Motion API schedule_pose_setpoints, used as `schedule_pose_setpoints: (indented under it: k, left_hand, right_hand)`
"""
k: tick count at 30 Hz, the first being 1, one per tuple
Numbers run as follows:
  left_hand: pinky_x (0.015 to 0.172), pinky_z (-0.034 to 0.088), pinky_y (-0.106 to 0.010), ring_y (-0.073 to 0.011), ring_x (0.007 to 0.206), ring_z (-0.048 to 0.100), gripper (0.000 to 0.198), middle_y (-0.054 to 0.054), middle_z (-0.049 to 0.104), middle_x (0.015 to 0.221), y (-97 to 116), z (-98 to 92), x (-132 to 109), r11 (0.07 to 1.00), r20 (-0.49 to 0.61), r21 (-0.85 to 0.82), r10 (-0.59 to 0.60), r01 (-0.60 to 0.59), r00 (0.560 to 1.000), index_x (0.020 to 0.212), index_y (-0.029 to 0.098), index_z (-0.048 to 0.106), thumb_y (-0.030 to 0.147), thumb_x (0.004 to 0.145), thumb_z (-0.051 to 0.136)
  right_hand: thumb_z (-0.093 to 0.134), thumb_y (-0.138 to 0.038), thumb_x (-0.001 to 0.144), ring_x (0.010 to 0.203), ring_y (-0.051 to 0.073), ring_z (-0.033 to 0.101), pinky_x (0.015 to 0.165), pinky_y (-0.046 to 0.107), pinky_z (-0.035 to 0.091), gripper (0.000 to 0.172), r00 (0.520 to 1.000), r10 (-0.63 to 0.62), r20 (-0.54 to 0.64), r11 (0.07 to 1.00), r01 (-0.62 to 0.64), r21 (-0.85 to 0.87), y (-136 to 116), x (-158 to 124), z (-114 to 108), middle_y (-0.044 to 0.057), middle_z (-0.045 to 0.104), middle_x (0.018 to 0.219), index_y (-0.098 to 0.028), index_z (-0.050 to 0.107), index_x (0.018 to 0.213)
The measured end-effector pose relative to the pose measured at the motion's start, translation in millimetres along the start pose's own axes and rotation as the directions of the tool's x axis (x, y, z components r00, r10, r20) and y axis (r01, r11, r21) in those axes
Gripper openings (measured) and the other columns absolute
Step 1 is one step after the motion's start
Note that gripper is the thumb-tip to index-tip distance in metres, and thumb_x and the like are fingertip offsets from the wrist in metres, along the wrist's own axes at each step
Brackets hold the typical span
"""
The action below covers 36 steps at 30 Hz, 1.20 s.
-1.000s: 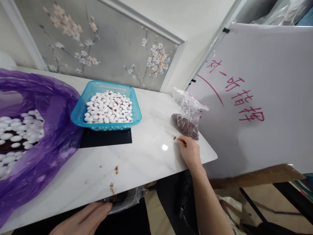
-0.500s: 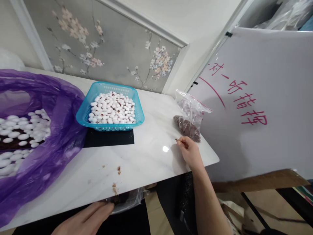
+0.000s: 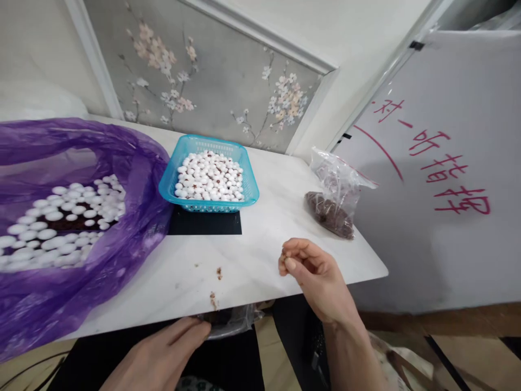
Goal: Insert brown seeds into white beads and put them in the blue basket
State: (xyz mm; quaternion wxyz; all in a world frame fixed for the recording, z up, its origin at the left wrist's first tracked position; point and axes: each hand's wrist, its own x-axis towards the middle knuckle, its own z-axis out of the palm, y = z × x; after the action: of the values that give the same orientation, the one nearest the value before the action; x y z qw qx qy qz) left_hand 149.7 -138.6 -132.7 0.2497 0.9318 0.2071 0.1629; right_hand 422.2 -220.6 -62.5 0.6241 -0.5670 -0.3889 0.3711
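Note:
My right hand (image 3: 311, 274) hovers over the right part of the white table, thumb and fingertips pinched on a small brown crumb (image 3: 286, 259) too tiny to name surely. At the table's front edge, my left hand (image 3: 171, 345) has its fingers together at a clear plastic bag (image 3: 234, 321) with dark stuff inside; its fingertips are partly hidden. Brown crumbs (image 3: 218, 273) lie on the tabletop just beyond the left hand. Past the right hand stands a clear zip bag (image 3: 331, 212) of brown granular material, its top open.
A blue plastic basket (image 3: 249, 200) of white oval pieces sits at the back on a black mat (image 3: 205, 224). To the left, a purple plastic bag (image 3: 150, 201) holds more white pieces over brown material. A whiteboard (image 3: 439, 250) with red writing stands beyond the table's right end.
My right hand has drawn back from the zip bag, turning with its fingertips pinched. My left hand stays at the clear bag by the edge. The view has shifted left.

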Motion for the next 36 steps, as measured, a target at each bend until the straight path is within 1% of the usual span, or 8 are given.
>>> schedule_pose_setpoints:
  k: [8, 12, 15, 20, 24, 27, 30, 36]
  left_hand:
    - [0.069, 0.056, -0.016, -0.0145, 0.077, 0.071, 0.033, 0.0, 0.075, 0.09, 22.4, -21.7, 14.1, 0.999, 0.0, -0.034, -0.027, 0.027, 1.0, 0.096, 0.027, 0.066, 0.009, 0.087, 0.039]
    - [0.071, 0.056, -0.017, -0.0146, 0.079, 0.07, 0.035, 0.001, 0.073, 0.093, 18.4, -16.4, 9.2, 0.996, 0.005, -0.084, -0.029, 0.029, 1.0, 0.103, 0.028, 0.065, 0.008, 0.086, 0.041]
    - [0.071, 0.055, -0.018, -0.0144, 0.08, 0.069, 0.036, 0.0, 0.072, 0.095, 18.5, -14.5, 7.8, 0.991, 0.037, -0.116, -0.059, 0.063, 0.998, 0.105, 0.028, 0.064, 0.007, 0.088, 0.041]
    - [0.069, 0.054, -0.019, -0.0137, 0.077, 0.067, 0.038, -0.001, 0.069, 0.091, 23.4, -18.9, 10.1, 0.982, 0.093, -0.168, -0.073, 0.088, 0.993, 0.103, 0.026, 0.063, 0.003, 0.086, 0.039]
    - [0.07, 0.053, -0.02, -0.014, 0.076, 0.065, 0.038, -0.001, 0.068, 0.088, 24.0, -20.5, 9.5, 0.985, 0.107, -0.144, -0.077, 0.092, 0.991, 0.1, 0.025, 0.063, 0.001, 0.085, 0.038]
    - [0.068, 0.053, -0.019, -0.0133, 0.074, 0.064, 0.039, -0.001, 0.067, 0.088, 22.2, -20.5, 6.4, 0.987, 0.096, -0.126, -0.086, 0.097, 0.992, 0.1, 0.025, 0.063, 0.0, 0.085, 0.038]
    - [0.068, 0.053, -0.019, -0.013, 0.073, 0.064, 0.041, 0.0, 0.066, 0.087, 19.6, -21.6, 2.4, 0.987, 0.106, -0.123, -0.094, 0.106, 0.99, 0.103, 0.026, 0.062, 0.0, 0.084, 0.038]
    - [0.07, 0.053, -0.02, -0.0138, 0.076, 0.065, 0.043, -0.001, 0.067, 0.09, 17.8, -20.9, -5.9, 0.98, 0.102, -0.128, -0.137, 0.15, 0.985, 0.104, 0.026, 0.062, -0.001, 0.082, 0.038]
  right_hand:
    - [0.065, -0.023, 0.085, 0.067, 0.01, 0.063, 0.064, 0.021, 0.05, 0.004, 0.988, 0.063, 0.138, 0.997, -0.069, 0.04, -16.6, -17.0, 47.8, -0.002, 0.063, 0.072, -0.021, 0.063, 0.087]
    - [0.062, -0.026, 0.086, 0.066, 0.012, 0.064, 0.063, 0.023, 0.052, 0.005, 0.996, 0.0, 0.084, 0.983, 0.016, -0.185, -9.9, -11.5, 47.9, -0.003, 0.066, 0.072, -0.023, 0.063, 0.089]
    - [0.057, -0.026, 0.087, 0.074, 0.017, 0.066, 0.069, 0.03, 0.053, 0.01, 0.977, -0.201, -0.071, 0.736, 0.103, -0.669, 11.2, 5.0, 26.6, 0.001, 0.071, 0.082, -0.024, 0.066, 0.091]
    - [0.053, -0.023, 0.085, 0.093, 0.029, 0.063, 0.085, 0.049, 0.049, 0.018, 0.946, -0.306, -0.111, 0.578, 0.091, -0.811, 41.5, 29.9, -3.2, 0.012, 0.069, 0.098, -0.019, 0.07, 0.088]
    - [0.047, -0.029, 0.092, 0.126, 0.027, 0.049, 0.104, 0.046, 0.041, 0.034, 0.938, -0.259, 0.229, 0.48, 0.331, -0.812, 41.6, 20.7, 23.0, 0.012, 0.054, 0.137, -0.019, 0.062, 0.122]
    - [0.048, -0.039, 0.093, 0.141, 0.028, 0.028, 0.113, 0.054, 0.025, 0.059, 0.812, -0.094, 0.576, 0.308, 0.574, -0.759, 37.1, 9.1, 49.0, 0.014, 0.034, 0.152, -0.013, 0.036, 0.145]
    - [0.045, -0.045, 0.093, 0.143, 0.029, 0.021, 0.114, 0.06, 0.016, 0.066, 0.749, -0.004, 0.662, 0.215, 0.647, -0.731, 33.1, 0.1, 59.3, 0.015, 0.026, 0.154, -0.009, 0.03, 0.146]
    - [0.044, -0.044, 0.095, 0.144, 0.026, 0.017, 0.117, 0.056, 0.007, 0.064, 0.593, 0.067, 0.803, 0.259, 0.766, -0.588, 23.3, -34.4, 54.6, 0.009, 0.024, 0.155, -0.011, 0.028, 0.148]
